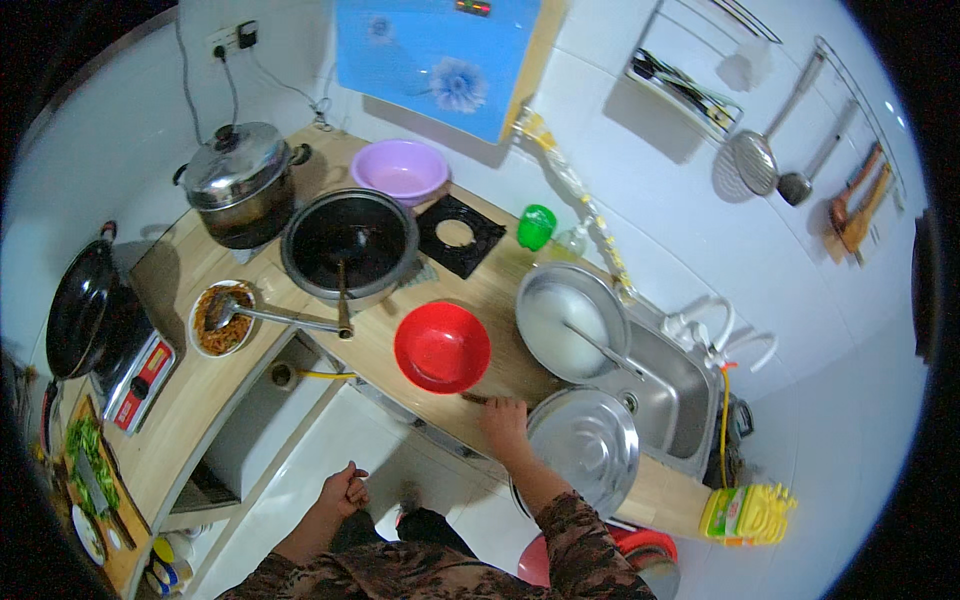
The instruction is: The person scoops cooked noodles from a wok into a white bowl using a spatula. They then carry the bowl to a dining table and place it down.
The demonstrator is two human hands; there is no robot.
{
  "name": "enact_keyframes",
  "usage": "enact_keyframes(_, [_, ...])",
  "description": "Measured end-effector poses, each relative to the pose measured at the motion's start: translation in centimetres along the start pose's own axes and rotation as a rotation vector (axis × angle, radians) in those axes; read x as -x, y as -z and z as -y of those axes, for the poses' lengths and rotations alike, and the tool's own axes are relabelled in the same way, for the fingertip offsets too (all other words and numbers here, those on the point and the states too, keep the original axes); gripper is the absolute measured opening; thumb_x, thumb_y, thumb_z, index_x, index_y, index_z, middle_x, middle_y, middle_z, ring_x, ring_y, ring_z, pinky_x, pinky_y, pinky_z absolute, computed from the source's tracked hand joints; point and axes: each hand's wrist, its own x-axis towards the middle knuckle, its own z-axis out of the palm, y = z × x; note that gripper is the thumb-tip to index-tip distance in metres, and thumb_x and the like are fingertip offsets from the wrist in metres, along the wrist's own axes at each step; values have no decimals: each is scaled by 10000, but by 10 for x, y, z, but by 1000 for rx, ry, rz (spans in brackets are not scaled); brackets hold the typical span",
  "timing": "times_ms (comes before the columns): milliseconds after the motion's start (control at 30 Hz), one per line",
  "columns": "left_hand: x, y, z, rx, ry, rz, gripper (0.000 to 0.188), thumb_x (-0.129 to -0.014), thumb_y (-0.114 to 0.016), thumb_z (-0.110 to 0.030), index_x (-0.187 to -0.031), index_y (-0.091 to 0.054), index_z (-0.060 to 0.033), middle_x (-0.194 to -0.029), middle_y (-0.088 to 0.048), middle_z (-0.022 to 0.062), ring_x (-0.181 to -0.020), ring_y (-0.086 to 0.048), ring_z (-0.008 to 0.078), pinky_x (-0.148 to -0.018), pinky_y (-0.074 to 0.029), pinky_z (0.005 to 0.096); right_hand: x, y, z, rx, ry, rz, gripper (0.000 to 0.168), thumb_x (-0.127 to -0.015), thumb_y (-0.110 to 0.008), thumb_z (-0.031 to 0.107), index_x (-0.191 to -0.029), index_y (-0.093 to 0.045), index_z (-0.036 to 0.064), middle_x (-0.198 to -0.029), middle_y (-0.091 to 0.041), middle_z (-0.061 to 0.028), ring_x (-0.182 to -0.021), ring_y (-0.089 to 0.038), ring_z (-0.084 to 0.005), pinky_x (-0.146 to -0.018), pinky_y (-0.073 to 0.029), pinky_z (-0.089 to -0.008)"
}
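My right hand [504,420] is closed at the front edge of the wooden counter, its fingers around a thin dark handle [474,397]; the rest of that utensil is hidden. Just beyond it stands a red plastic bowl [442,348], with no contents visible. My left hand [345,491] hangs in front of the counter, loosely curled, and nothing shows in it. Next to my right forearm lies a round metal lid [585,450]. Past the lid, a metal basin [571,322] holds cloudy whitish liquid and a long-handled utensil [604,350].
A deep dark pot [349,244] stands on the counter with a handle sticking out. A metal spatula [277,315] rests across a bowl of shredded food [222,319]. Leftward are a lidded steamer pot [238,187], a wok [82,307] and a knife on greens [91,480]. The sink [679,390] is rightward.
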Motion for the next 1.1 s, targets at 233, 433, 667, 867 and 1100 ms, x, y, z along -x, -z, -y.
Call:
enact_keyframes(233, [6, 24, 1, 122, -167, -39, 320, -895, -356, -323, -862, -469, -26, -464, -315, 5, -440, -301, 143, -487, -317, 307, -24, -15, -2, -50, 234, 209, 213, -730, -488, 176, -889, -525, 39, -836, -540, -112, -740, -576, -235, -609, -473, -368])
enact_keyframes(433, [25, 16, -7, 43, -223, -114, 268, -874, -414, -271, -919, -507, -23, -531, -348, 15, -515, -346, 146, -533, -335, 305, -25, 0, 23, -48, 492, 88, 153, -714, -502, 116, -844, -497, 37, -799, -522, -108, -692, -576, -253, -549, -488, -361])
enact_keyframes(667, [32, -8, -51, -464, -123, 290, 356, -871, -427, -324, -1051, -498, -26, -922, -531, 65, -786, -518, 144, -711, -447, 293, -15, 101, 90, -628, 576, 112, 118, -746, -549, 136, -809, -484, 60, -733, -504, -104, -627, -553, -278, -514, -466, -377])
enact_keyframes(867, [43, -38, -69, 89, 5, 515, 369, -876, -407, -358, -1012, -524, -35, -877, -564, 42, -678, -504, 110, -566, -415, 232, -17, 155, 156, -1228, 203, -17, 120, -741, -608, 119, -762, -505, 62, -681, -534, -91, -609, -541, -220, -551, -430, -311])
enact_keyframes(1100, [52, -14, -120, -10, -117, 362, 295, -874, -436, -322, -886, -557, -54, -775, -552, 12, -626, -466, 100, -529, -362, 236, -26, 168, 199, -1414, 203, 86, 163, -827, -493, 117, -947, -538, 15, -830, -558, -124, -761, -547, -223, -686, -428, -297])
